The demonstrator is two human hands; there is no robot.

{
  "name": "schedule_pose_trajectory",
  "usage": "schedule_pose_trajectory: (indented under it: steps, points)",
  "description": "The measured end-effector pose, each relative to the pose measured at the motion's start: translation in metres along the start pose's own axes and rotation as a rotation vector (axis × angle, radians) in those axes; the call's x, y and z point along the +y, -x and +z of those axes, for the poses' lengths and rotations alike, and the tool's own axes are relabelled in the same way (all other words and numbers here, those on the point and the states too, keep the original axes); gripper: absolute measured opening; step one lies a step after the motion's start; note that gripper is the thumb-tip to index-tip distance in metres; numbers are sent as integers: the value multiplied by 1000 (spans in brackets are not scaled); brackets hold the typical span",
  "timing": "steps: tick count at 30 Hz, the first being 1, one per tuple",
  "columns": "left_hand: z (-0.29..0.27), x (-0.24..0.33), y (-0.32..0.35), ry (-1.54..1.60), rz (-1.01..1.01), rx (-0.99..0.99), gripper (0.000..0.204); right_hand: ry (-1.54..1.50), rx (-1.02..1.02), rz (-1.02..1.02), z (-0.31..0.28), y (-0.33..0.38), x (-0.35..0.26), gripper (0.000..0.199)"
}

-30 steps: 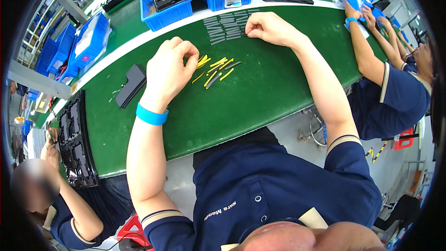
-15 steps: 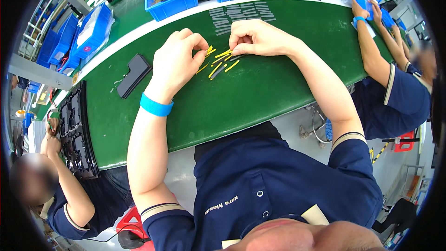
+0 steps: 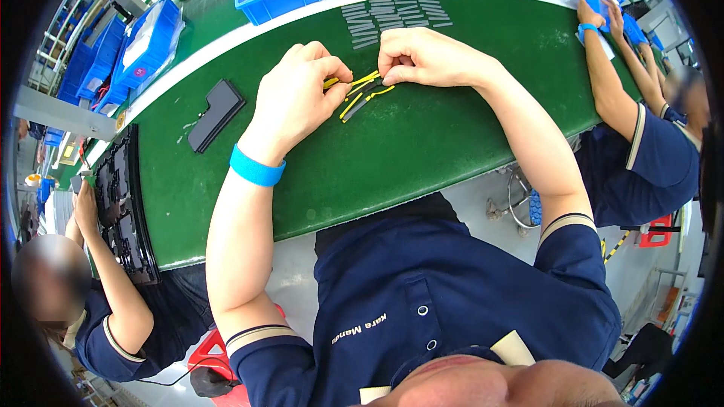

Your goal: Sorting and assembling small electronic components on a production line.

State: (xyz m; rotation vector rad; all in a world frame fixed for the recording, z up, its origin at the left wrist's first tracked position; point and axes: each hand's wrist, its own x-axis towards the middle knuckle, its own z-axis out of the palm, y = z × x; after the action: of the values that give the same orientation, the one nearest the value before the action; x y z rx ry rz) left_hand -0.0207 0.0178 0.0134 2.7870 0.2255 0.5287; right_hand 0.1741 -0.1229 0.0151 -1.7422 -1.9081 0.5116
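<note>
Working at a green bench (image 3: pixel 339 173) across the frame's middle, below blue bins (image 3: pixel 283 4) at the top. Within the last second, brought the right hand (image 3: pixel 422 58) down from the grey strips (image 3: pixel 385 19) at upper centre to the loose yellow strips (image 3: pixel 364 79) near the centre. Likely back on loose pieces. Pinching there, likewise with the left hand (image 3: pixel 296 90) at lower left of them; cannot tell whether grasping any.
</note>
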Motion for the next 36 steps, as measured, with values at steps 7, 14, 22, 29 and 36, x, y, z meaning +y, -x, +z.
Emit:
schedule_pose_trajectory:
  steps: [7,14,22,29,36]
  points:
    - [4,8,-1,103,-10,-16,12,-77,38,-47,-2,0,4,12]
    - [4,9,-3,102,25,15,14,-146,61,51,-5,-1,-6,15]
    - [5,14,-3,112,-49,37,12,-233,99,36,-5,1,-4,9]
    - [5,14,-2,95,-59,62,11,-393,100,-40,2,2,10,26]
    - [8,12,-3,82,-51,113,10,-252,221,-107,4,-2,8,13]
